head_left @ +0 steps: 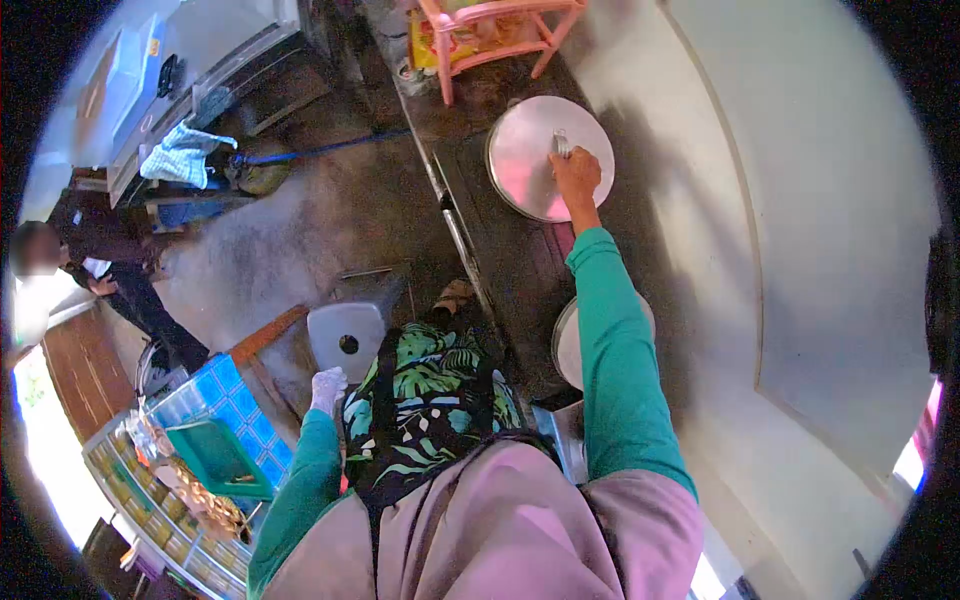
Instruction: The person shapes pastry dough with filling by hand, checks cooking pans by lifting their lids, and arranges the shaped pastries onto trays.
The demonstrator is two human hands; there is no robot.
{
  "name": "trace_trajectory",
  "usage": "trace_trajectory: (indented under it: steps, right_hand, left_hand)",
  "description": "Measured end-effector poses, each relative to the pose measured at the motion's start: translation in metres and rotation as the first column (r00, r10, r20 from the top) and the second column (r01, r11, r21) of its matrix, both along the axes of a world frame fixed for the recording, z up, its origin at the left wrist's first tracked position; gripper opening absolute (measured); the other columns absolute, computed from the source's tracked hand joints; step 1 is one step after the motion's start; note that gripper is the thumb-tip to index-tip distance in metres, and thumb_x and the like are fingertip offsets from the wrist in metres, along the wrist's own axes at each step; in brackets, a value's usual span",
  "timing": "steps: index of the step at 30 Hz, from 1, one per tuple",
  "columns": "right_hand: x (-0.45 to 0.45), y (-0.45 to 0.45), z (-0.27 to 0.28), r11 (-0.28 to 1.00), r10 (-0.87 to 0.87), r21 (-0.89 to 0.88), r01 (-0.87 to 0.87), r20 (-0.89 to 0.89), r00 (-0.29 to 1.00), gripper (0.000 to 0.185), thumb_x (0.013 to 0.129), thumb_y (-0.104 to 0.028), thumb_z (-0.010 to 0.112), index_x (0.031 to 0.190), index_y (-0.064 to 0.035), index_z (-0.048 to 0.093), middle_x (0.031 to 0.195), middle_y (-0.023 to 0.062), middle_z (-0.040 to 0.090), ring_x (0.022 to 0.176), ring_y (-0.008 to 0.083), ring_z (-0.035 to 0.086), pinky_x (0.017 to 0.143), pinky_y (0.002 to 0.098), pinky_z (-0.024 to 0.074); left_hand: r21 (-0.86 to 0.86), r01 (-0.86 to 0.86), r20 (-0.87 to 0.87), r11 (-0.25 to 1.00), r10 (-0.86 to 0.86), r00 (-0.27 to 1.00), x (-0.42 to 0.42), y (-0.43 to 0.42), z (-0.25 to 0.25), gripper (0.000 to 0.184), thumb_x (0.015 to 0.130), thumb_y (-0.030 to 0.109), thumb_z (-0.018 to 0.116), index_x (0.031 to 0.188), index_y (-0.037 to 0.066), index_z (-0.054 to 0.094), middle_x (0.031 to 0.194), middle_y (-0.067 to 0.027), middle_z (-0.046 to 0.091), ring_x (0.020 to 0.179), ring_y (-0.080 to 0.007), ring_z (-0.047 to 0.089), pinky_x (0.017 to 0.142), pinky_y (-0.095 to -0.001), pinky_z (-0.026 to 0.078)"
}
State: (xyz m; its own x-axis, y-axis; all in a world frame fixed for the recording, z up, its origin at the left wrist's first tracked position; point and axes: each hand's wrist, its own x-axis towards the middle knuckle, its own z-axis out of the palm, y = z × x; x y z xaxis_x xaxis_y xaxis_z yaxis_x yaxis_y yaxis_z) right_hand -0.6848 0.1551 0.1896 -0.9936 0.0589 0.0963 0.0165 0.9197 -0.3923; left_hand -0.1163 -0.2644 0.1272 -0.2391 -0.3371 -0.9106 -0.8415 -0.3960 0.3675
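My right hand (577, 178) is closed on the small handle of a round metal lid (525, 150). This lid lies over a round pot on the dark counter, and the pot's inside is hidden. Nearer to me a second round lidded pot (570, 345) is partly covered by my green right sleeve. My left hand (328, 388), in a thin whitish glove, hangs low beside my leaf-patterned apron (430, 400). A grey plastic stool (347, 335) stands just past it. The fingers of the left hand are too small and unclear to make out.
A pink stand (500, 35) with yellow packets is at the counter's far end. A pale wall (720, 200) runs along the right. On the left are a blue-tiled table (235, 410), a green tray (215, 455), a checked cloth (185, 157) and another person (120, 265).
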Motion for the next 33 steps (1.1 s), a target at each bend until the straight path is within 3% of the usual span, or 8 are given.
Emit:
trace_trajectory:
  steps: [6, 8, 11, 13, 25, 27, 31, 33]
  right_hand:
    - [-0.008, -0.004, -0.003, 0.998, -0.053, 0.04, 0.048, 0.123, 0.991, 0.044, 0.072, -0.042, 0.071, 0.081, 0.0004, 0.066, 0.087, 0.0226, 0.066, 0.085, 0.041, 0.063, 0.076, 0.0493, 0.0494]
    - [-0.015, 0.012, -0.054, 0.999, 0.003, 0.051, -0.006, 0.067, 0.998, 0.051, 0.075, -0.046, 0.067, 0.091, 0.0024, 0.066, 0.095, 0.0257, 0.065, 0.091, 0.0428, 0.062, 0.079, 0.0496, 0.0491]
    - [-0.042, -0.012, -0.027, 0.973, 0.163, -0.147, -0.178, -0.11, 0.981, 0.057, 0.076, -0.047, 0.069, 0.103, 0.0029, 0.063, 0.094, 0.0237, 0.066, 0.094, 0.0437, 0.06, 0.083, 0.05, 0.0463]
    - [-0.071, -0.028, -0.038, 0.968, 0.199, 0.164, -0.188, -0.052, 0.979, 0.039, 0.084, -0.037, 0.06, 0.083, 0.0017, 0.066, 0.083, 0.0247, 0.065, 0.077, 0.0429, 0.06, 0.071, 0.0521, 0.0462]
    - [-0.065, -0.085, 0.028, 0.999, 0.018, 0.048, -0.015, -0.062, 0.998, 0.055, 0.086, -0.048, 0.061, 0.11, 0.0008, 0.064, 0.107, 0.02, 0.064, 0.103, 0.0359, 0.058, 0.088, 0.0451, 0.0465]
    - [-0.041, -0.083, -0.011, 0.963, 0.186, -0.094, -0.253, -0.449, 0.874, 0.055, 0.088, -0.052, 0.058, 0.116, -0.0041, 0.06, 0.113, 0.0171, 0.062, 0.094, 0.038, 0.061, 0.081, 0.049, 0.0467]
    - [0.109, -0.125, 0.039, 0.831, 0.35, -0.437, -0.345, -0.072, 0.934, 0.038, 0.09, -0.039, 0.06, 0.103, -0.0039, 0.062, 0.084, 0.0152, 0.064, 0.077, 0.0319, 0.061, 0.071, 0.0417, 0.0478]
    - [0.172, -0.134, -0.049, 0.748, 0.342, -0.614, -0.25, 0.033, 0.939, 0.013, 0.087, -0.021, 0.062, 0.092, -0.008, 0.061, 0.068, 0.0074, 0.06, 0.053, 0.0169, 0.057, 0.047, 0.0331, 0.0462]
  left_hand:
    - [0.097, -0.018, 0.034, 0.995, 0.014, 0.999, 0.048, 0.005, -0.014, 0.02, 0.087, 0.022, 0.056, 0.067, 0.021, 0.057, 0.057, 0.0056, 0.052, 0.044, -0.0098, 0.047, 0.037, -0.0283, 0.033]
    - [-0.124, 0.322, -0.139, 0.939, -0.338, 0.931, 0.067, -0.003, -0.028, 0.022, 0.087, 0.026, 0.056, 0.068, 0.016, 0.059, 0.058, 0.004, 0.055, 0.047, -0.0123, 0.051, 0.037, -0.0305, 0.035]
    - [-0.111, 0.167, 0.201, 0.98, -0.143, 0.969, 0.0, 0.01, 0.027, 0.025, 0.085, 0.03, 0.059, 0.071, 0.011, 0.066, 0.064, 0.0, 0.06, 0.053, -0.0156, 0.057, 0.042, -0.0313, 0.042]
    - [-0.225, 0.058, 0.223, 0.973, -0.006, 0.975, -0.042, 0.013, 0.06, 0.024, 0.082, 0.032, 0.062, 0.075, 0.01, 0.069, 0.066, -0.0018, 0.061, 0.054, -0.0151, 0.057, 0.045, -0.0305, 0.045]
    - [-0.268, -0.065, 0.279, 0.961, 0.142, 0.95, 0.002, 0.022, 0.06, 0.029, 0.079, 0.03, 0.062, 0.078, 0.002, 0.068, 0.071, -0.011, 0.065, 0.06, -0.0236, 0.061, 0.055, -0.0386, 0.05]
    - [-0.328, 0.053, 0.312, 0.943, 0.055, 0.948, 0.017, 0.029, 0.059, 0.032, 0.079, 0.031, 0.063, 0.082, 0.0, 0.068, 0.077, -0.0144, 0.067, 0.069, -0.0268, 0.064, 0.064, -0.0402, 0.051]
    - [-0.399, 0.184, 0.423, 0.898, 0.002, 0.906, 0.003, 0.038, 0.059, 0.041, 0.079, 0.033, 0.064, 0.095, -0.004, 0.069, 0.099, -0.0239, 0.067, 0.098, -0.035, 0.065, 0.088, -0.0411, 0.049]
    - [-0.372, 0.224, 0.423, 0.901, -0.05, 0.905, -0.022, 0.04, 0.06, 0.047, 0.079, 0.036, 0.062, 0.103, -0.004, 0.067, 0.111, -0.0244, 0.064, 0.107, -0.0383, 0.061, 0.091, -0.0421, 0.048]
